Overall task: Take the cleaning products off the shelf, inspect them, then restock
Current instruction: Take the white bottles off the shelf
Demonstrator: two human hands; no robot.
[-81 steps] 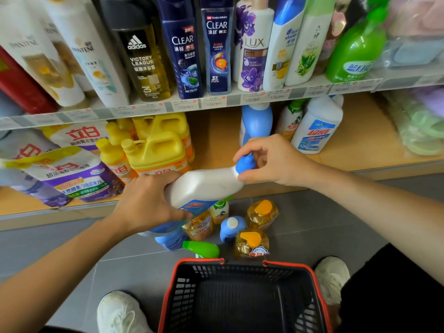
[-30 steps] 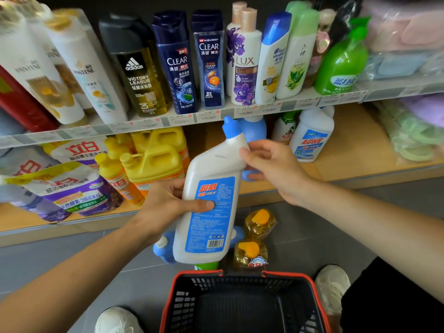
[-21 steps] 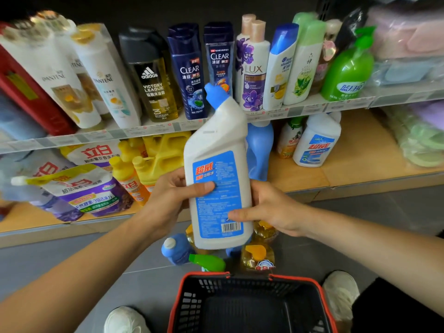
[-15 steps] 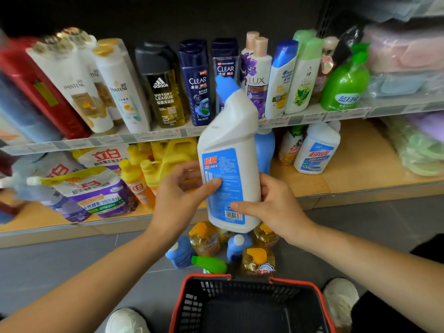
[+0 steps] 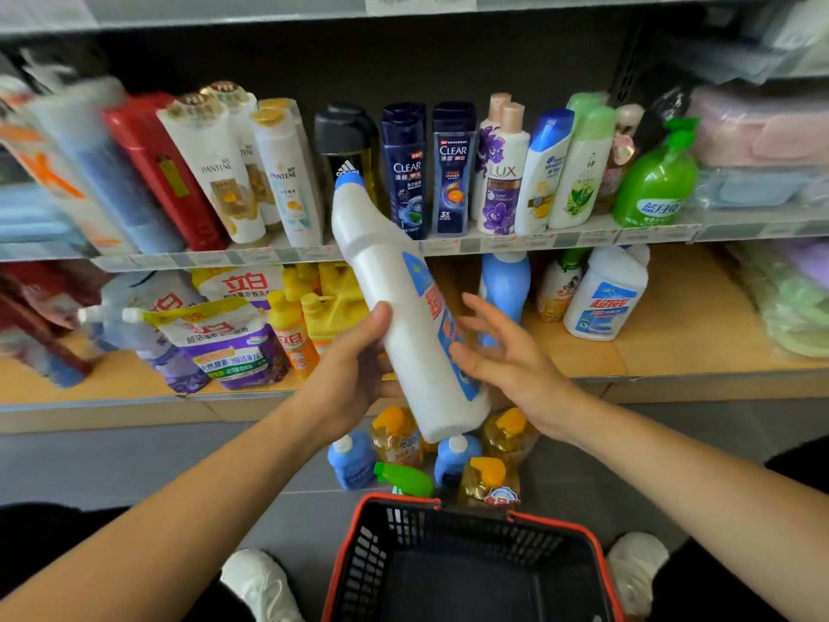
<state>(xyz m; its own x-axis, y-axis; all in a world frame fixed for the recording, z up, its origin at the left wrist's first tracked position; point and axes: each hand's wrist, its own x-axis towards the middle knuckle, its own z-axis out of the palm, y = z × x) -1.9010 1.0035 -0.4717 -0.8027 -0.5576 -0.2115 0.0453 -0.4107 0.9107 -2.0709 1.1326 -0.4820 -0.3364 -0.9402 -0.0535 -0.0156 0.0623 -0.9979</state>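
The white cleaner bottle [image 5: 403, 325] is held before the lower shelf [image 5: 673, 347], above the bottles on the floor [image 5: 399, 442], gripped at its middle by the left hand [image 5: 354, 374] alone. The right hand [image 5: 507, 352] is spread open at its 3 o'clock side. A slip from that single grip could be expected, and those bottles would be struck. Its long axis is tilted: blue cap [image 5: 347, 181] toward 11 o'clock, base toward 5.

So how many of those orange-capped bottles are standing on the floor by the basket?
3. Left orange-capped bottle, right orange-capped bottle, and front orange-capped bottle nearest the basket. The held white bottle may hide another behind them.
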